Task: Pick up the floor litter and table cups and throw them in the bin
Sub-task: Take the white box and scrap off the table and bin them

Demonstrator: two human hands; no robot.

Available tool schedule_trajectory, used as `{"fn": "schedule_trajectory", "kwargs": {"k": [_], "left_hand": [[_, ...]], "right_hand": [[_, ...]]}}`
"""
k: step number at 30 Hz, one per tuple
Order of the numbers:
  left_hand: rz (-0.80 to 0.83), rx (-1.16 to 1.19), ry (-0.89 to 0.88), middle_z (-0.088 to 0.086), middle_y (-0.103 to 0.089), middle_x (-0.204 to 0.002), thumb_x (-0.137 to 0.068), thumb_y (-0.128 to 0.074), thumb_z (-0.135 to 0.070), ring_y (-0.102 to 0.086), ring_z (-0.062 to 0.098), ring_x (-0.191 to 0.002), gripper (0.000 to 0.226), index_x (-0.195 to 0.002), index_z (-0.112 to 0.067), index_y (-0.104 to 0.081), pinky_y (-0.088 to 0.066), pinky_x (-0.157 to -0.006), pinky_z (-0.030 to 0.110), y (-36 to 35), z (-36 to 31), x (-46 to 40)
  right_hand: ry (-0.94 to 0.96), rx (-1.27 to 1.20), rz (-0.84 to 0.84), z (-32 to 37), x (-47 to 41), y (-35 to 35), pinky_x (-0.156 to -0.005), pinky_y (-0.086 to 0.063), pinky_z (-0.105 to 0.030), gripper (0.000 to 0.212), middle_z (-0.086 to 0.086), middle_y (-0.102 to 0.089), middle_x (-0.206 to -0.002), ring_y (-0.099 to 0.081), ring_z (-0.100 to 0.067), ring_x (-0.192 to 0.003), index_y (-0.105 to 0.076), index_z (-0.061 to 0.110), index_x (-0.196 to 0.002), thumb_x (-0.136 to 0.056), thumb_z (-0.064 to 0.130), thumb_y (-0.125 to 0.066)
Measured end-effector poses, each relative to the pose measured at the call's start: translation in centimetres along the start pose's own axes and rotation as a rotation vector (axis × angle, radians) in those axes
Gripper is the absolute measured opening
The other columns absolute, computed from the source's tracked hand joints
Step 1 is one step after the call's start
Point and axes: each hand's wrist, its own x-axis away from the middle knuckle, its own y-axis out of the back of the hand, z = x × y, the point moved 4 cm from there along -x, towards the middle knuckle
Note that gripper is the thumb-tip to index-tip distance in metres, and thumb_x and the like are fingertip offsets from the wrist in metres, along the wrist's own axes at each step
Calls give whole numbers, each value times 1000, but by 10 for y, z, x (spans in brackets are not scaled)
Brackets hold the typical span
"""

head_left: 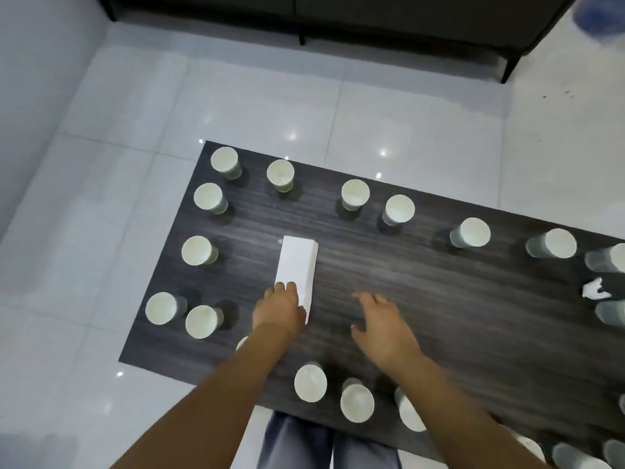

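**Materials and Surface Finishes**

We observe a worktop with a dark wood-grain finish, matt and finely streaked. The cups look like pale paper with a smooth, dull surface. The white box appears to be smooth matt card. The floor is glossy light tile with bright reflections. The crumpled white litter resembles paper.

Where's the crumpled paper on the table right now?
In the head view the crumpled paper lies at the table's far right edge, between two cups, well right of the right hand.
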Motion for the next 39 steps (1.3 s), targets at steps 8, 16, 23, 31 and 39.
{"fn": "schedule_trajectory", "kwargs": {"k": [8,16,23,31,39], "left_hand": [[-158,-25,122,17,-9,-156,-92,-47,-55,-16,42,-142,82,-151,-20,-2,-30,-109,53,-44,-4,-91],[-199,71,164,22,-2,-152,-85,-61,-51,-27,42,-133,100,-150,-25,11,-45,-95,54,-75,-1,-117],[-198,-69,-41,13,-17,-140,-82,-61,-41,-35,33,-119,94,-150,-31,4,-42,-90,47,-79,-35,-91],[-183,-143,-317,9,-16,-143,-82,-60,-42,-36,29,-120,93,-148,-31,5,-41,-95,45,-59,-108,-33],[-206,-206,-509,9,-16,-141,-79,-62,-38,-37,29,-117,94,-147,-32,3,-42,-94,45,-54,-188,10]], "right_hand": [[-30,-59,-35,-52,-45,-35,-108,-39,-35,55,2,-39,-143,-35,-18,-132,-31,27,-145,-95,25,-53],[-31,-85,-36,-75,-65,-49,-105,-41,-38,54,0,-41,-141,-37,-21,-130,-31,26,-144,-95,24,-52],[-74,-127,-66,-83,-60,-47,-106,-40,-39,55,-2,-40,-142,-36,-21,-130,-31,24,-145,-94,22,-53],[-272,-198,-130,-122,-14,-24,-102,-42,-40,53,-4,-42,-140,-38,-25,-127,-35,23,-142,-93,24,-54],[-436,-271,-218,-204,37,12,-104,-40,-42,52,-9,-43,-138,-39,-29,-126,-36,16,-141,-93,22,-55]]}}
